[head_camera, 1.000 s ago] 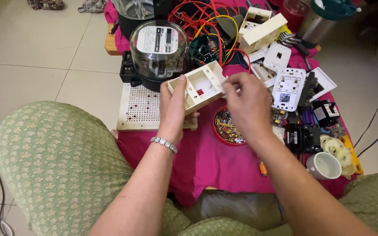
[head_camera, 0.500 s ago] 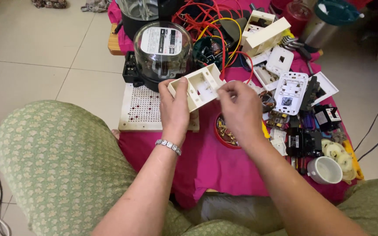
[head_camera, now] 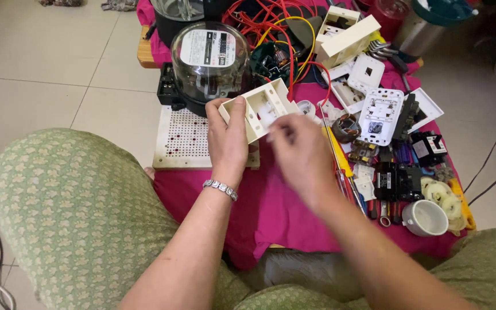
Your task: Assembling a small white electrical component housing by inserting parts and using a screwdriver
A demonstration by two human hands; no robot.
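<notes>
My left hand (head_camera: 229, 139) grips a cream plastic switch box (head_camera: 261, 108) by its left edge and holds it tilted above the pink cloth (head_camera: 271, 221), open side toward me. My right hand (head_camera: 301, 156) is blurred just in front of the box's lower right corner, fingers bunched near it. Whether those fingers pinch something small is hidden by the blur. A silver bracelet (head_camera: 220, 189) sits on my left wrist.
A glass-domed electric meter (head_camera: 209, 62) stands behind the box on a perforated white board (head_camera: 186, 139). Red and yellow wires (head_camera: 271, 23) tangle at the back. White switch plates (head_camera: 379, 114), black parts (head_camera: 398, 180), screwdrivers (head_camera: 340, 163) and a white cup (head_camera: 425, 218) lie to the right.
My right hand has slid from the box's right edge down and left, in front of it. The red piece seen inside the box a second ago no longer shows.
</notes>
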